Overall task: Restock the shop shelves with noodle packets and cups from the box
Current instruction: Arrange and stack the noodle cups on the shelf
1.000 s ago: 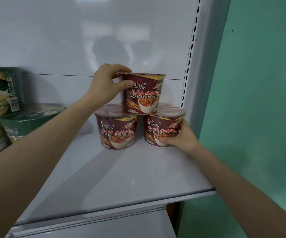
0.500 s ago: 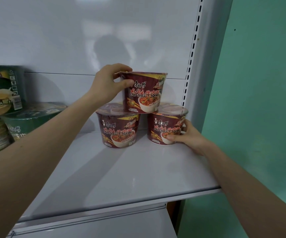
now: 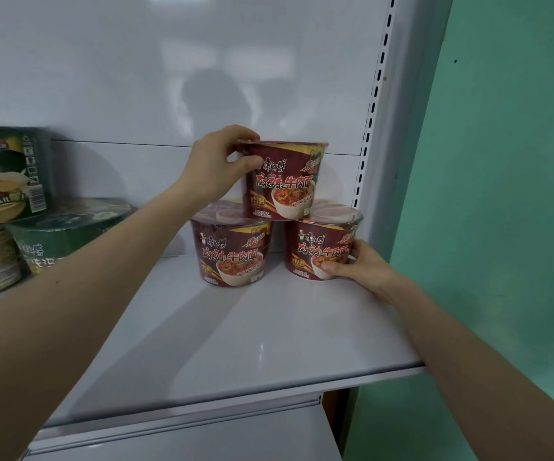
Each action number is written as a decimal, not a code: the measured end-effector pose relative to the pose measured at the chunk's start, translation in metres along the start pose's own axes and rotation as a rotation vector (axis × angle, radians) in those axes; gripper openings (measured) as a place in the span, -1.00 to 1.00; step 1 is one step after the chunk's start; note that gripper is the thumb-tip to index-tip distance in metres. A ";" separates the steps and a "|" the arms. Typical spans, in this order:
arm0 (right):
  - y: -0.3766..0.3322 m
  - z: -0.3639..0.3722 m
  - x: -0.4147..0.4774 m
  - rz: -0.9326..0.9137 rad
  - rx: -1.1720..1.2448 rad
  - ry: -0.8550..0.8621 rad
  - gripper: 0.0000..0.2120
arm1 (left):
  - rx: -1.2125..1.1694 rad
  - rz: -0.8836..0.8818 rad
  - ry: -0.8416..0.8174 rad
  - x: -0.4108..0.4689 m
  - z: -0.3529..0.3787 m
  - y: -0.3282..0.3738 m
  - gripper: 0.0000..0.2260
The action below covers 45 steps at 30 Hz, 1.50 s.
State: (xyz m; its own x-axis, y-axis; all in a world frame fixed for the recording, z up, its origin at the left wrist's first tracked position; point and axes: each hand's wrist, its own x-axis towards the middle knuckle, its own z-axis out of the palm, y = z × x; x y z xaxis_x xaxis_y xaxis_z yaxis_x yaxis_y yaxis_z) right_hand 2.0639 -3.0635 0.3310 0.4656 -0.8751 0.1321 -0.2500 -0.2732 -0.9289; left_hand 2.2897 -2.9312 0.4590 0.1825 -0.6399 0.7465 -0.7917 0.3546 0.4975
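Three dark red noodle cups form a small pyramid at the back right of the white shelf [image 3: 235,344]. The top cup [image 3: 285,181] rests on the lids of the lower left cup [image 3: 232,254] and the lower right cup [image 3: 319,251]. My left hand [image 3: 219,168] grips the top cup at its left rim and side. My right hand [image 3: 358,267] holds the lower right cup, thumb on its front and fingers around its right side.
Green noodle cups [image 3: 0,207] are stacked at the shelf's far left. A slotted white upright [image 3: 373,104] stands just right of the pyramid, and a green wall [image 3: 508,194] lies beyond it. Another shelf [image 3: 202,440] sits below.
The lower right cup, with my right hand on it, has shifted slightly right, leaving a small gap to the lower left cup. My left hand stays on the top cup.
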 end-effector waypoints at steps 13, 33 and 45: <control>-0.006 0.002 -0.006 -0.020 -0.063 -0.043 -0.01 | 0.037 -0.004 0.010 -0.009 0.003 0.004 -0.64; 0.002 0.010 -0.004 -0.036 -0.210 0.039 0.09 | 0.154 -0.013 0.011 -0.012 0.007 0.008 -0.57; -0.048 0.010 -0.073 -0.024 -0.634 0.185 -0.51 | 0.550 0.041 0.047 -0.098 -0.014 0.022 -0.58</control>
State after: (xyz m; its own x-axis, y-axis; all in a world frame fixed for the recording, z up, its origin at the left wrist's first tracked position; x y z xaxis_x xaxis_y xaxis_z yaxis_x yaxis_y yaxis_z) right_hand 2.0506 -2.9829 0.3623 0.3378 -0.9045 0.2603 -0.7193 -0.4265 -0.5484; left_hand 2.2626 -2.8518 0.4028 0.1609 -0.5970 0.7859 -0.9842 -0.0377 0.1728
